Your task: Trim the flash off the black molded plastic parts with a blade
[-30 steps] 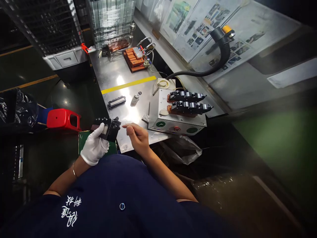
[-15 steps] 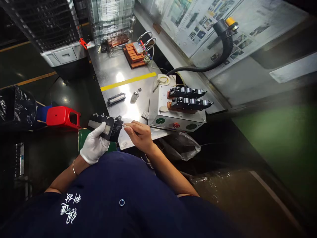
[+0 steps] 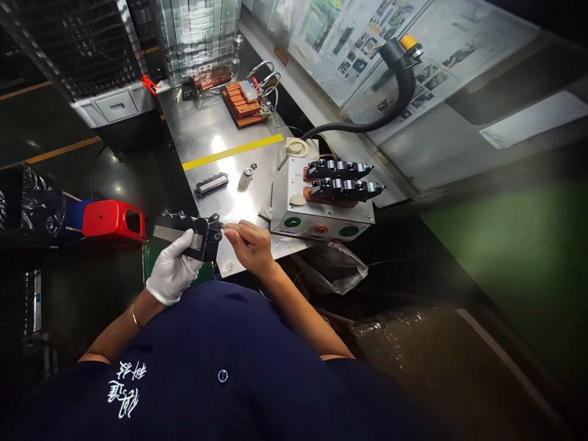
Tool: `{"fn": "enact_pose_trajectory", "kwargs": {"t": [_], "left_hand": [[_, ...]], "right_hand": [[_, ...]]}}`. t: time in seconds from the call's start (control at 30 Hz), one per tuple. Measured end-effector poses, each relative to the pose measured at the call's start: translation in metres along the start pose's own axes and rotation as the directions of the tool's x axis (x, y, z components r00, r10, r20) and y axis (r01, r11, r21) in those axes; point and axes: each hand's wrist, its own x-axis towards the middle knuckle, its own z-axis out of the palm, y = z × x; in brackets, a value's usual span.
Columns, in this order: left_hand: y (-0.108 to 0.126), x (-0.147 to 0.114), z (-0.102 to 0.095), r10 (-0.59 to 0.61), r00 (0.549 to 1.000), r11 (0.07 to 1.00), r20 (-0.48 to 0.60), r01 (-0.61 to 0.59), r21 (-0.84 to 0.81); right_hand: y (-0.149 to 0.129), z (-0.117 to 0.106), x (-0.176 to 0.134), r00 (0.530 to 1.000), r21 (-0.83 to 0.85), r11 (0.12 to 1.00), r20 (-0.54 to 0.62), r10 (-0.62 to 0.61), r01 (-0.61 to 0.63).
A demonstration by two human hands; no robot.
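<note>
My left hand (image 3: 173, 269), in a white glove, grips a black molded part (image 3: 188, 236) with a pale metal strip along its face. My bare right hand (image 3: 252, 245) is closed in a pinch at the right end of that part. Between its thumb and forefinger a thin, light tool (image 3: 225, 227) shows, its tip against the part; its kind is too small to make out. On the metal table (image 3: 229, 264) beyond lie a similar black part (image 3: 212, 184) and a small bottle (image 3: 245, 179).
A control box (image 3: 321, 211) with buttons stands at right, bearing two black parts on top. Behind are an orange fixture (image 3: 241, 104) with hoses and a black flexible duct (image 3: 404, 92). A red stool (image 3: 108, 218) stands left; a plastic bag (image 3: 337, 269) hangs below the table edge.
The whole view has shifted slightly. My left hand has turned the black part a little, so its strip shows more. My right hand keeps its pinch at the part's end.
</note>
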Motion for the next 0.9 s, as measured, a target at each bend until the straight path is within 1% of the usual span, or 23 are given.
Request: {"fn": "enact_pose_trajectory", "kwargs": {"t": [0.07,0.13,0.17,0.2,0.23,0.27,0.33,0.4,0.47,0.53,0.63,0.77,0.9], "left_hand": [[-0.003,-0.004,-0.003,0.0,1.0,0.998,0.018,-0.001,0.061],[-0.005,-0.007,-0.006,-0.001,0.998,0.99,0.066,-0.008,0.139],[-0.006,-0.008,-0.007,0.026,0.995,0.984,0.094,-0.042,0.173],[-0.006,-0.008,-0.009,0.076,0.989,0.975,0.124,-0.1,0.2],[-0.006,-0.007,-0.009,0.144,0.978,0.96,0.149,-0.175,0.22],[-0.006,-0.006,-0.01,0.215,0.962,0.938,0.171,-0.252,0.239],[-0.005,-0.001,-0.012,0.342,0.917,0.876,0.208,-0.391,0.282],[-0.004,0.002,-0.014,0.422,0.874,0.806,0.24,-0.483,0.343],[-0.004,0.004,-0.017,0.471,0.842,0.738,0.262,-0.539,0.406],[-0.005,0.004,-0.02,0.493,0.824,0.687,0.281,-0.566,0.456],[-0.006,0.004,-0.021,0.496,0.815,0.652,0.3,-0.578,0.492],[-0.006,0.003,-0.02,0.485,0.814,0.659,0.32,-0.581,0.478],[-0.005,0.002,-0.018,0.478,0.807,0.669,0.347,-0.591,0.451]], "right_hand": [[0.012,0.002,0.002,0.989,0.01,0.991,-0.061,0.136,-0.136],[0.022,0.001,0.004,0.942,0.049,0.954,-0.147,0.3,-0.296],[0.024,-0.001,0.004,0.919,0.08,0.933,-0.161,0.36,-0.351],[0.022,-0.004,0.003,0.909,0.114,0.919,-0.139,0.392,-0.378],[0.017,-0.006,0.002,0.915,0.145,0.914,-0.09,0.394,-0.379],[0.01,-0.008,0.0,0.929,0.17,0.917,-0.021,0.369,-0.36],[-0.009,-0.012,-0.003,0.953,0.196,0.934,0.11,0.282,-0.299],[-0.026,-0.015,-0.004,0.958,0.191,0.95,0.191,0.212,-0.248],[-0.036,-0.017,-0.003,0.955,0.175,0.958,0.232,0.183,-0.226],[-0.038,-0.018,-0.001,0.952,0.169,0.963,0.258,0.164,-0.212],[-0.034,-0.02,0.002,0.948,0.164,0.97,0.29,0.129,-0.182],[-0.032,-0.022,0.003,0.947,0.184,0.97,0.307,0.096,-0.158],[-0.034,-0.022,0.004,0.932,0.187,0.965,0.345,0.112,-0.185]]}}
